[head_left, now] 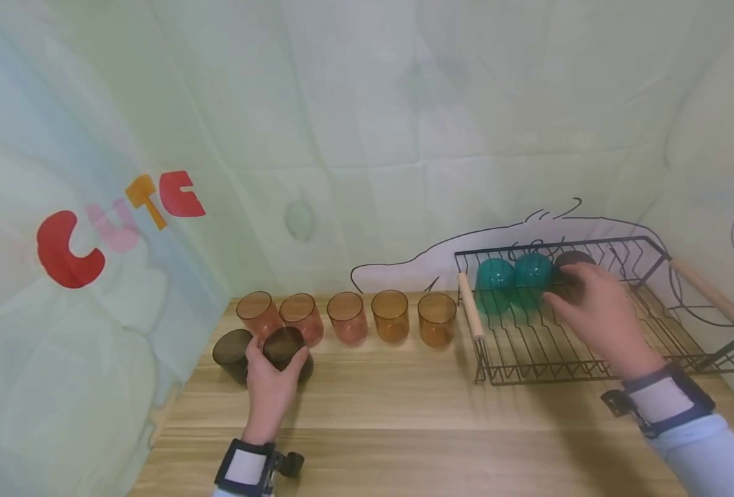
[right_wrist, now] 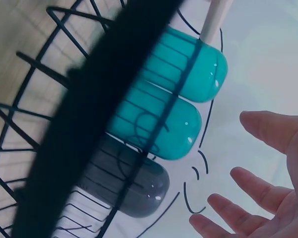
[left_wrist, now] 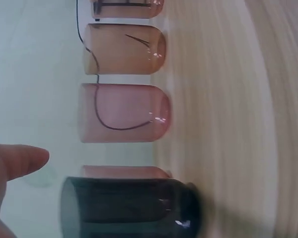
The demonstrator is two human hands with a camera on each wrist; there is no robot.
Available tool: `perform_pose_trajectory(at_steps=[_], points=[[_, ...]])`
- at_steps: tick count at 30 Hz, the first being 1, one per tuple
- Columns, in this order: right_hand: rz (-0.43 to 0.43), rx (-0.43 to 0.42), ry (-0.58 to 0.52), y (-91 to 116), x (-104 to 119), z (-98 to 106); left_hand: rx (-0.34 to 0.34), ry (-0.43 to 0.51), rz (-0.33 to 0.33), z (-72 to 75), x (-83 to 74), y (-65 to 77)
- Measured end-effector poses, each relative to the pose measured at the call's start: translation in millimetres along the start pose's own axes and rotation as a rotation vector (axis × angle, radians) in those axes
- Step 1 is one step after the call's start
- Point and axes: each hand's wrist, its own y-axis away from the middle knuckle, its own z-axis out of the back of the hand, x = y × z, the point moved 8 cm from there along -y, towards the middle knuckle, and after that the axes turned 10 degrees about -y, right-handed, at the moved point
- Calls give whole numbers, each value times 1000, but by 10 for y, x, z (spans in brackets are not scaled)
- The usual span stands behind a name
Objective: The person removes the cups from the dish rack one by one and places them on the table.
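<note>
On the wooden table at the left, my left hand (head_left: 271,386) is spread over a dark grey glass (head_left: 284,345). In the left wrist view its thumb (left_wrist: 27,161) is above the rim of this upright dark glass (left_wrist: 131,208), apart from it; the other fingers are mostly hidden there. A second dark glass (head_left: 232,355) stands just left of the hand. My right hand (head_left: 605,314) is over the wire rack beside an upside-down dark glass (right_wrist: 131,178). Its fingers are spread and clear of the glass in the right wrist view. Two upside-down teal glasses (head_left: 496,283) sit alongside in the rack.
Behind the dark glasses, several pink (head_left: 346,317) and amber glasses (head_left: 390,316) stand upright in a row. The black wire rack (head_left: 522,376) with wooden handles (head_left: 471,307) is at the right. A printed cloth (head_left: 367,138) hangs behind the table.
</note>
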Motion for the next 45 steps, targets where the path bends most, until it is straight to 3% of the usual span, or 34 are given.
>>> perform_pose_trajectory(at_steps=[4, 9, 15, 22, 29, 36, 45], points=[[-17, 0, 20, -49, -13, 63, -43, -26, -54, 96, -195, 63], [-31, 14, 54, -130, -17, 158, -116, -39, -170, 200, -525, 161], [-72, 57, 70, -242, -57, 227, -100, -59, -299, 113, -885, 263], [-55, 124, 114, -370, -104, 180, -4, -65, -401, -184, -1192, 401], [-153, 244, 116, -517, -335, 10, 178, -105, -471, -600, -1396, 613], [-239, 288, 130, -581, -527, -103, 344, -173, -518, -947, -1475, 806], [-243, 332, 182, -629, -632, -162, 450, -259, -583, -1145, -1546, 952]])
